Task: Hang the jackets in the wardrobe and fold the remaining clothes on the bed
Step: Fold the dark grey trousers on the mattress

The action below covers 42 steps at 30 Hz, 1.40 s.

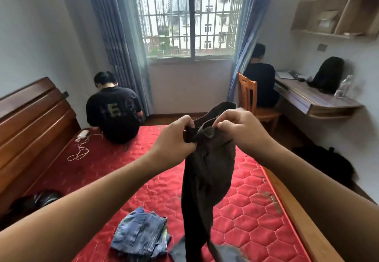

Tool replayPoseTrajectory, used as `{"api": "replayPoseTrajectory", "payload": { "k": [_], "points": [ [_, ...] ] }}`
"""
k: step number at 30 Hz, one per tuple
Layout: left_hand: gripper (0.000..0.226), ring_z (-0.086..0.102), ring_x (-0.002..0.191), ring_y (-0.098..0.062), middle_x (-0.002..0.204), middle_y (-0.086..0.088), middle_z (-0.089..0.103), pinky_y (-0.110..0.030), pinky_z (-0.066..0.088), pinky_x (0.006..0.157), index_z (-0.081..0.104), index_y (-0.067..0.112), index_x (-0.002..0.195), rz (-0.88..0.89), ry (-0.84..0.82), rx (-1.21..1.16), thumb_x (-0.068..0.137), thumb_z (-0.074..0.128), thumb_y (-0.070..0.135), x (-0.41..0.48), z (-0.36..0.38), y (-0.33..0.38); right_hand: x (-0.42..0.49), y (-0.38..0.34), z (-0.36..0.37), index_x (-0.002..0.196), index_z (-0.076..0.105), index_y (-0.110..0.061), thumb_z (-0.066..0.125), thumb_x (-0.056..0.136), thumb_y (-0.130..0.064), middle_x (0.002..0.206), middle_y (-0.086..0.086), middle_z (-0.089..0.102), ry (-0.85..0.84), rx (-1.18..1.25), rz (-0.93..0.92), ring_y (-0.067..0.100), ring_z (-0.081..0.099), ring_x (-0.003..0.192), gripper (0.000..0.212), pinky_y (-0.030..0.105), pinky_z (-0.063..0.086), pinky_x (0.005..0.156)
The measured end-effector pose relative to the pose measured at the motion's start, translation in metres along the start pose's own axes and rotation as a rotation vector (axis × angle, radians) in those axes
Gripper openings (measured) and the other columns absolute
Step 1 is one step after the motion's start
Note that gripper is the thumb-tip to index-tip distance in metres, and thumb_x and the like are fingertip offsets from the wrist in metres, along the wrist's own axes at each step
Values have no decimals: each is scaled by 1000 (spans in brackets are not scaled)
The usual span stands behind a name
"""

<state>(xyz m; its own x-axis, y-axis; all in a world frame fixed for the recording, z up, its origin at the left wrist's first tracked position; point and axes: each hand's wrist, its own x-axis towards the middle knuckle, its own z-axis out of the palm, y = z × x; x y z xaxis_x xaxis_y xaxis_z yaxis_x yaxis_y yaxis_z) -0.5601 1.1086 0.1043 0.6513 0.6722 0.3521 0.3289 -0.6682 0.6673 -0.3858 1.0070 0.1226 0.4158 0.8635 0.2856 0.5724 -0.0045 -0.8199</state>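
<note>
A dark brown garment [207,175] hangs in the air over the red quilted bed [256,216]. My left hand [174,136] grips its top edge on the left, and my right hand [238,128] pinches the top edge on the right. Its lower end reaches down to the mattress near the bottom of the view. A folded blue denim piece [139,235] lies on the bed to the left of the hanging garment. Another grey cloth [223,251] lies at the bed's near edge, partly hidden behind the garment.
A person [114,114] sits on the bed's far left corner by a white charger and cable [81,145]. Another person [260,83] sits on a wooden chair at the wall desk [320,101]. Dark bags lie on the floor at right [328,165] and by the headboard [34,200].
</note>
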Motion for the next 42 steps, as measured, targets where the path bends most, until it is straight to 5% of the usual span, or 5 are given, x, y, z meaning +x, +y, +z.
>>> {"api": "replayPoseTrajectory", "payload": {
  "k": [3,19,28,36,42],
  "points": [
    [29,50,58,-9,71,-6,63,-36,45,60,49,17,83,21,-59,-52,78,66,-6,-3,0,-6,9,13,-17,104,72,-18,59,99,-17,114,-2,58,128,-515,-286,15,55,106,13,30,46,97],
    [35,72,86,-29,86,-3,65,-43,60,78,60,18,94,87,-183,-197,83,64,-15,-14,-38,-19,-1,29,-13,116,62,-38,56,92,-37,114,-12,60,-355,-1020,-335,20,40,121,25,45,30,96],
    [63,54,106,-8,136,10,35,-22,52,86,51,31,130,544,-292,374,82,67,-6,-30,-49,-38,-3,17,-1,117,53,-28,48,102,-24,104,8,70,-336,-745,-182,32,67,93,16,50,58,79],
    [8,59,79,-10,97,7,55,-36,54,75,67,13,92,457,-371,458,87,73,14,-26,-68,-64,-5,26,1,112,42,-39,57,102,-21,95,-3,66,-359,-610,-244,18,66,81,25,35,59,71],
    [32,60,74,-15,84,3,58,-28,51,72,70,6,77,354,-227,239,90,69,36,-28,-70,-71,-18,27,-8,106,73,-22,47,103,-14,100,-10,66,-385,-585,-484,10,61,88,28,17,45,79]
  ]
}}
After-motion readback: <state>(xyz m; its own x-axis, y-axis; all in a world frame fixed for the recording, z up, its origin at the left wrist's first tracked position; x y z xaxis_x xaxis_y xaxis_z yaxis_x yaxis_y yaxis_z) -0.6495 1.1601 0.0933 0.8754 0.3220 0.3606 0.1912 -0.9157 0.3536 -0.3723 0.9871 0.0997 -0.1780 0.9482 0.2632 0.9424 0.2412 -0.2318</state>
